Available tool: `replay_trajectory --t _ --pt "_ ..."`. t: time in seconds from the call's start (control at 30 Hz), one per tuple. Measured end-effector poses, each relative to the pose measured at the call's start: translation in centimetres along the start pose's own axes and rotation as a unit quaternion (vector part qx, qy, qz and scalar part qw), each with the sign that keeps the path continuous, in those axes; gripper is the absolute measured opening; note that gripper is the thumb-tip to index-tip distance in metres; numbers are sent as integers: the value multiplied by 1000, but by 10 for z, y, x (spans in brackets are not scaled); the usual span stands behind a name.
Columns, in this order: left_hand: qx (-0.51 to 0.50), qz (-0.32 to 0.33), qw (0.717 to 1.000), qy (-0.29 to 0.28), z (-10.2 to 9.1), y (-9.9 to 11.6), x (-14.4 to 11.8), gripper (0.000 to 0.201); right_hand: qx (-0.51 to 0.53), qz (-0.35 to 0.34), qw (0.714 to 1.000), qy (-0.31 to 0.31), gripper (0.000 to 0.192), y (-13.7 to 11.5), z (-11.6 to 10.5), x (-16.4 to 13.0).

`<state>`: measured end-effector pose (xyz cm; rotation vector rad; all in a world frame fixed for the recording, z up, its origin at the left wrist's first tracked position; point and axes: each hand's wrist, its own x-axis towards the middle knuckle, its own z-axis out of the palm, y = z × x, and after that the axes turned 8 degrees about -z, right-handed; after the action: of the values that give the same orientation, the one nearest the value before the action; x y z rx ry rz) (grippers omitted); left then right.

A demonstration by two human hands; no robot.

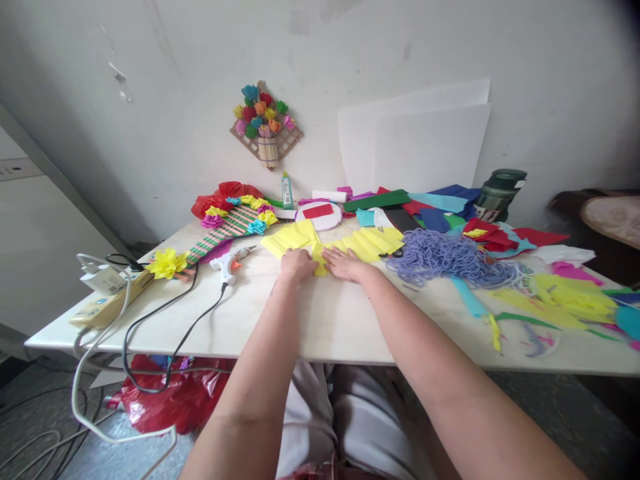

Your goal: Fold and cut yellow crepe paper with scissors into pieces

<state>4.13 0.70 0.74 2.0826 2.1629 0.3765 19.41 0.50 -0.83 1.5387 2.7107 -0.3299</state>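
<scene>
Both of my hands press on a pleated strip of yellow crepe paper (367,243) lying across the middle of the white table (320,320). My left hand (297,263) pinches the paper near its centre fold. My right hand (344,262) lies flat, fingers spread, on the same fold just to the right. The paper fans out to both sides of my hands.
A white glue gun (230,261) with a black cord lies left of my hands, beside a power strip (107,300). A stick-built guitar with paper flowers (225,230) is at the back left. A heap of purple yarn (445,257), coloured paper sheets (440,207) and scraps lie to the right.
</scene>
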Motion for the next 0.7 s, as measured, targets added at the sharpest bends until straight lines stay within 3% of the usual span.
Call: replay_trajectory --t 0.3,0.43,0.7 --pt "-171 -27 985 -17 6 6 1 20 6 -3 1000 -2 55 -2 -2 -3" --pt "-206 0 978 9 12 9 3 16 -3 1 1000 -3 55 -1 -2 -1" --pt "-251 15 968 9 12 15 -1 12 -6 14 1000 -6 58 -2 -2 -1"
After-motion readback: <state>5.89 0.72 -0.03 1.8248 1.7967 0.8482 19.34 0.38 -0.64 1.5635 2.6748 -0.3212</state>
